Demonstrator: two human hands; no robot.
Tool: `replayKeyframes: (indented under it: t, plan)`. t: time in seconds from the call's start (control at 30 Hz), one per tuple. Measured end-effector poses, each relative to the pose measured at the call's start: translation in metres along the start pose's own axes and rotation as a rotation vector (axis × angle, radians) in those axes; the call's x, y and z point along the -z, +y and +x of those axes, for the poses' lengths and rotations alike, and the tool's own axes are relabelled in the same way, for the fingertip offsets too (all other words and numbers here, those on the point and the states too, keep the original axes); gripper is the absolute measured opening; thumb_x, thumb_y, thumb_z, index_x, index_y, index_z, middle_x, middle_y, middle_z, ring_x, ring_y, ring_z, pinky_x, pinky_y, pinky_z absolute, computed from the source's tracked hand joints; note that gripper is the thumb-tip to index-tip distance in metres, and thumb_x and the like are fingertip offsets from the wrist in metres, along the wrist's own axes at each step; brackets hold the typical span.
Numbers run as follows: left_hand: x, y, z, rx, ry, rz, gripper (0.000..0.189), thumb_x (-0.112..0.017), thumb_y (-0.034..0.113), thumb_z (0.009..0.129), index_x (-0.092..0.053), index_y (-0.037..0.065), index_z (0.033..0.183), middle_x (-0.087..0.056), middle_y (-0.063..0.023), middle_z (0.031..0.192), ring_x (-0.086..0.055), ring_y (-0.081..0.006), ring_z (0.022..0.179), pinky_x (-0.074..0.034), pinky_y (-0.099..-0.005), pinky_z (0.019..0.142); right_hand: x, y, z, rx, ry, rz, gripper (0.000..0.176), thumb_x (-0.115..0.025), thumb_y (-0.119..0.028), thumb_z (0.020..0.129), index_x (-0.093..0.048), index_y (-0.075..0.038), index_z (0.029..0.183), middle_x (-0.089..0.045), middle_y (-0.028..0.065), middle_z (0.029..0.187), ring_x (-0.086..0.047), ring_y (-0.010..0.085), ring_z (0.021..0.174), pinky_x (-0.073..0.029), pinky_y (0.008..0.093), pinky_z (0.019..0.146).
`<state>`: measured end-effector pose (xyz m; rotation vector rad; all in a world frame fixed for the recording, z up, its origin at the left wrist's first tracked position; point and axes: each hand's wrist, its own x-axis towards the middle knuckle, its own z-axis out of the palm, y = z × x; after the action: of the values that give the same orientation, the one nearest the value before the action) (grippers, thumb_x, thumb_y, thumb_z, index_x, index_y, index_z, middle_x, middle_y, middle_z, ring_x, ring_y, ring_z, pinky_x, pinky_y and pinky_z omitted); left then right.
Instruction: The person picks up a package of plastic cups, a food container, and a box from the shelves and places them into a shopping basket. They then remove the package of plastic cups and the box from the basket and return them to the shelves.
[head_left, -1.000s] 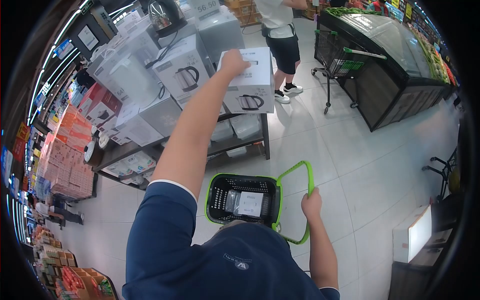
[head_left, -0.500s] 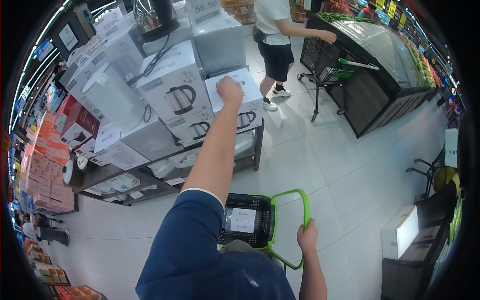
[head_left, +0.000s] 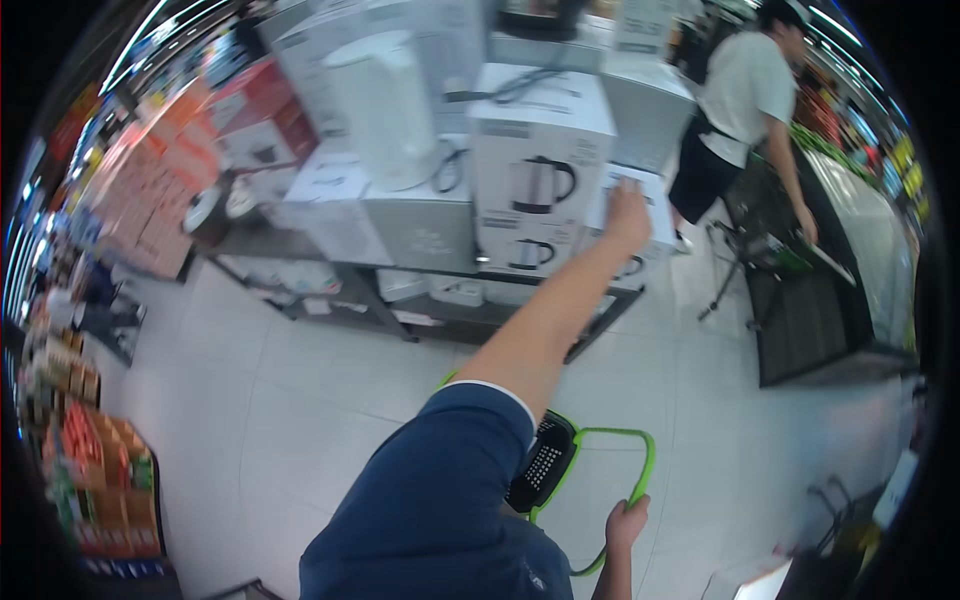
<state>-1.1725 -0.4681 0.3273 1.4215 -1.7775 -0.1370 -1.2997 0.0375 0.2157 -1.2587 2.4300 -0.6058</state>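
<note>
My left hand (head_left: 627, 215), at the end of an outstretched arm, is closed at the top of a white electric kettle box (head_left: 652, 228) on the display table. Its fingertips are partly hidden and blurred. A taller kettle box (head_left: 540, 170), printed with pictures of a kettle, stands right beside it on the left. Low on the right, my right hand (head_left: 628, 522) is wrapped round the green handle (head_left: 648, 465) of a black shopping basket (head_left: 545, 465). My left sleeve covers much of the basket.
A white kettle (head_left: 380, 110) stands on boxes on the display table (head_left: 430, 318). A person in a white shirt (head_left: 745, 95) is at a shopping cart (head_left: 785, 250) near a dark produce stand (head_left: 820, 325). Crates (head_left: 110, 470) stand at the left.
My view has swung left, so the boxes appear further right. My left hand stays at the kettle box and my right hand stays on the basket handle. The other person's arm has lowered towards the cart.
</note>
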Motion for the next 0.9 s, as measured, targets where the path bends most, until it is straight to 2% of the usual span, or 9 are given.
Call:
replayKeyframes:
  t: [0.07,0.13,0.2,0.37,0.43,0.5,0.63,0.77,0.9]
  plan:
    - [0.042,0.016,-0.056,-0.056,0.017,-0.355,0.043,-0.046,0.006,0.078,-0.044,-0.009,0.118,-0.040,-0.0266,0.124,-0.038,-0.0404,0.116,-0.029,-0.0445,0.101,-0.006,-0.008,0.005,0.036,0.019,-0.013,0.022,-0.051,-0.001,0.074,-0.043,0.004,0.094,-0.054,0.0271,0.072,-0.054,0.0463,0.068,-0.043,0.0481,0.060]
    - [0.047,0.009,-0.143,-0.385,0.078,-0.173,0.037,-0.053,0.006,0.074,-0.046,-0.004,0.109,-0.044,-0.0249,0.113,-0.042,-0.0407,0.107,-0.034,-0.0472,0.094,-0.013,-0.007,0.009,0.097,-0.004,-0.037,0.022,-0.050,-0.001,0.074,-0.043,0.005,0.094,-0.054,0.0268,0.073,-0.054,0.0463,0.068,-0.043,0.0473,0.061]
    - [0.086,-0.004,-0.245,-0.331,-0.173,-0.417,0.037,-0.055,0.002,0.069,-0.044,-0.002,0.104,-0.043,-0.0216,0.110,-0.044,-0.0386,0.104,-0.037,-0.0442,0.089,-0.020,0.005,0.023,0.136,0.004,0.064,0.023,-0.049,-0.001,0.074,-0.043,0.008,0.095,-0.054,0.0269,0.079,-0.053,0.0452,0.074,-0.043,0.0453,0.068]
    - [0.189,-0.125,-0.544,0.640,-0.857,-0.028,0.032,-0.051,0.001,0.072,-0.054,0.001,0.104,-0.053,-0.0196,0.107,-0.052,-0.0373,0.103,-0.043,-0.0446,0.089,-0.038,-0.007,0.063,0.258,-0.132,0.115,0.025,-0.050,-0.002,0.075,-0.044,0.010,0.095,-0.052,0.0269,0.087,-0.051,0.0431,0.084,-0.040,0.0449,0.079]
    - [0.264,-0.151,-0.696,1.326,-0.630,0.291,0.030,-0.055,0.023,0.082,-0.062,0.011,0.108,-0.056,-0.0151,0.117,-0.051,-0.0333,0.111,-0.042,-0.0456,0.089,-0.060,0.012,0.085,0.344,-0.142,0.212,0.024,-0.049,-0.002,0.075,-0.042,0.008,0.096,-0.051,0.0222,0.083,-0.053,0.0361,0.070,-0.045,0.0429,0.065]
    - [0.374,-0.123,-0.677,1.995,-1.226,0.385,0.038,-0.062,0.024,0.079,-0.059,0.017,0.116,-0.051,-0.0071,0.129,-0.049,-0.0247,0.117,-0.037,-0.0479,0.094,-0.042,-0.020,0.088,0.223,-0.266,0.278,0.023,-0.049,-0.002,0.075,-0.041,0.006,0.096,-0.049,0.0195,0.081,-0.052,0.0305,0.061,-0.044,0.0396,0.055]
    - [0.443,-0.138,-0.814,1.838,-0.639,0.470,0.030,-0.057,0.018,0.076,-0.063,0.005,0.102,-0.061,-0.0146,0.109,-0.059,-0.0306,0.101,-0.047,-0.0427,0.083,-0.049,-0.026,0.100,0.115,-0.385,0.472,0.026,-0.049,-0.006,0.076,-0.038,-0.001,0.099,-0.045,0.0108,0.072,-0.040,0.0156,0.039,-0.035,0.0293,0.033]
    - [0.396,-0.103,-0.849,1.652,-0.070,0.449,0.029,-0.055,0.015,0.071,-0.062,-0.005,0.091,-0.060,-0.0264,0.099,-0.058,-0.0393,0.093,-0.048,-0.0421,0.081,-0.043,-0.034,0.093,0.117,-0.473,0.532,0.023,-0.049,-0.006,0.077,-0.039,-0.001,0.097,-0.045,0.0105,0.074,-0.041,0.0160,0.040,-0.036,0.0292,0.034]
    - [0.274,-0.036,-0.854,1.430,-0.291,0.204,0.034,-0.051,0.018,0.072,-0.059,-0.005,0.096,-0.059,-0.0281,0.098,-0.056,-0.0394,0.098,-0.044,-0.0456,0.085,-0.042,-0.040,0.082,0.133,-0.529,0.650,0.020,-0.050,-0.005,0.078,-0.040,0.000,0.094,-0.046,0.0114,0.074,-0.043,0.0165,0.041,-0.037,0.0293,0.035]
